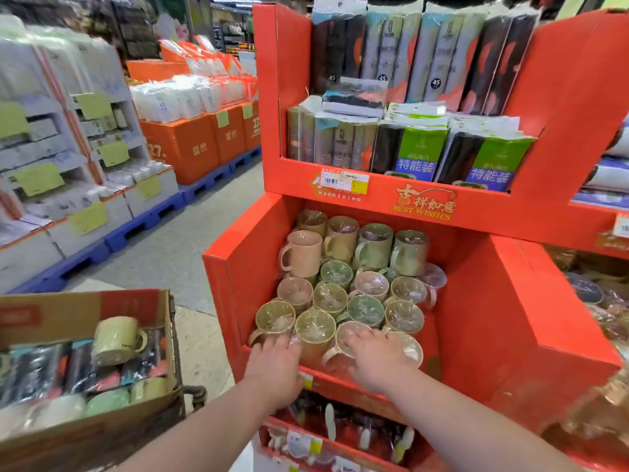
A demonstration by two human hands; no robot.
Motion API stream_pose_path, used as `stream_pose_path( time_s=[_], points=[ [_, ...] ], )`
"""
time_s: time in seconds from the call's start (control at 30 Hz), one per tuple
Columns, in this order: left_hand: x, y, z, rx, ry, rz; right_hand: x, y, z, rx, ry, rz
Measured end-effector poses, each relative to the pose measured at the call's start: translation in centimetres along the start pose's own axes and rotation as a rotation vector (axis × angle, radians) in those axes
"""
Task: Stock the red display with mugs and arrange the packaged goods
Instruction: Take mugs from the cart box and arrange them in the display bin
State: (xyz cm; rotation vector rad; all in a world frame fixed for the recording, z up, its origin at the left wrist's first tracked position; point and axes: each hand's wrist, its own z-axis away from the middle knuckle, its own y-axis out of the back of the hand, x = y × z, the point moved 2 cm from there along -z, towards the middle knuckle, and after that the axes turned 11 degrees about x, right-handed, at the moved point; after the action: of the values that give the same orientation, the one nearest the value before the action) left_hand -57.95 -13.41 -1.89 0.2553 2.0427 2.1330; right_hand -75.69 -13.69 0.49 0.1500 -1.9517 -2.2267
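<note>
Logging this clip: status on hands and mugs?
Left hand and right hand resting on front-row mugs, grip unclear. Red display tier nearly full. Nothing blocking.

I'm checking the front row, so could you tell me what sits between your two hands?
In the head view, a wrapped tan mug sits between the left hand and right hand.

Hands (374, 356) hide front mugs (340, 349); price tag (343, 181) print unreadable.

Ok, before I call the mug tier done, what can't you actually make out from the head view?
- Front-row mugs: partly covered by the left hand and right hand; grip unclear.
- Lower tier: goods blurred, arms across.
- Price label: print too small.
- Cardboard box: cut off by the left edge.
</note>
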Motion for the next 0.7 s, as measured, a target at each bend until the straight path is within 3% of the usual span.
stream_pose_path(
  time_s=[0.7],
  points=[
    [-8.4, -1.6, 17.6, -0.059, 0.332, 0.006, -14.9, -2.2, 6.0, -0.003, 0.4, -0.009]
  ],
)
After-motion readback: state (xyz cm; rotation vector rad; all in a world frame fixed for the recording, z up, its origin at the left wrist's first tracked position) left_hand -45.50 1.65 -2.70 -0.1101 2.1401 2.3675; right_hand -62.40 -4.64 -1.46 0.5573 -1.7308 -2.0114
